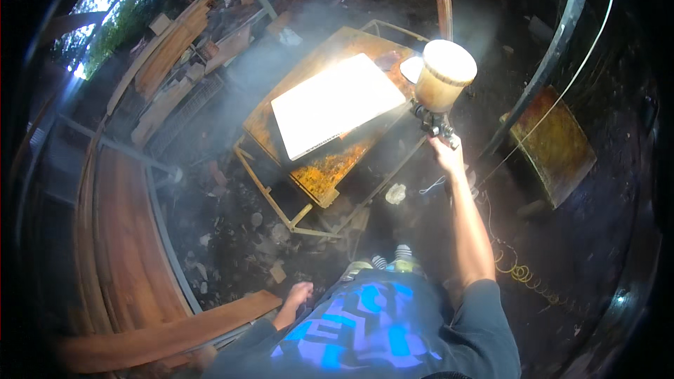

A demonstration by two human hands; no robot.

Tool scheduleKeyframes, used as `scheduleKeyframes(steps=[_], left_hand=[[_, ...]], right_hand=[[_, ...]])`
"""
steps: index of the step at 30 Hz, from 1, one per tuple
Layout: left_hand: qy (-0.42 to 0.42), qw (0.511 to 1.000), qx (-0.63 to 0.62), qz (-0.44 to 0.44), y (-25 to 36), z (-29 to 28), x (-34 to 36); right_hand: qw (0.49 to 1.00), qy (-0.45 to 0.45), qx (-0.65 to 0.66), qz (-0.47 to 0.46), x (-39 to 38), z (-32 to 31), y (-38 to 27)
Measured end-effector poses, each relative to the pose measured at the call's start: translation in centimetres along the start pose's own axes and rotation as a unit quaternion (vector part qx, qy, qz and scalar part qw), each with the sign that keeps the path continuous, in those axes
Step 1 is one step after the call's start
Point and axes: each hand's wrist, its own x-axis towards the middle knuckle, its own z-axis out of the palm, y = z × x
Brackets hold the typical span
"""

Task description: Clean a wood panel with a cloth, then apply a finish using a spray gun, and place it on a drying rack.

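Note:
My right hand [446,151] is stretched forward and grips a spray gun [434,121] with a pale cup [444,74] on top. The gun points left at a white flat panel [337,102] lying on a paint-stained orange stand [324,172]. Pale mist hangs over the panel and stand. My left hand [298,296] hangs low by my side with loosely curled fingers, holding nothing, just above a wooden plank [168,337].
Stacked wooden boards [168,49] lie at the upper left, and curved wooden planks [123,238] at the left. A stained board [554,144] leans at the right. A coiled yellow hose [523,274] runs over the dark ground. Rubble lies under the stand.

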Motion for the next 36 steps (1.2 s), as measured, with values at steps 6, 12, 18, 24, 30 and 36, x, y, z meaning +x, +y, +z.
scheduleKeyframes(steps=[6,12,18,24,30,36], left_hand=[[0.018,0.995,-0.006,0.097,5.5,-3.5,1.1],[0.019,0.998,0.005,0.068,1.6,-6.7,2.4],[0.020,0.968,0.137,0.208,-7.1,-16.1,6.7],[0.027,0.974,0.142,0.176,-9.5,-27.0,8.9],[0.030,0.992,0.057,0.108,-6.7,-33.8,10.8],[0.011,0.993,0.020,0.112,-7.0,-35.3,12.4]], right_hand=[[0.992,0.072,-0.098,-0.039,-3.6,2.4,-3.2],[0.948,0.251,-0.185,-0.059,-3.3,6.4,-2.2],[0.969,0.207,-0.137,-0.009,-7.2,13.4,0.0],[0.970,0.211,-0.070,-0.097,-12.0,22.1,3.0],[0.972,0.225,-0.033,-0.064,-16.7,30.1,1.5],[0.983,0.183,-0.017,0.022,-21.0,35.5,-1.9]])
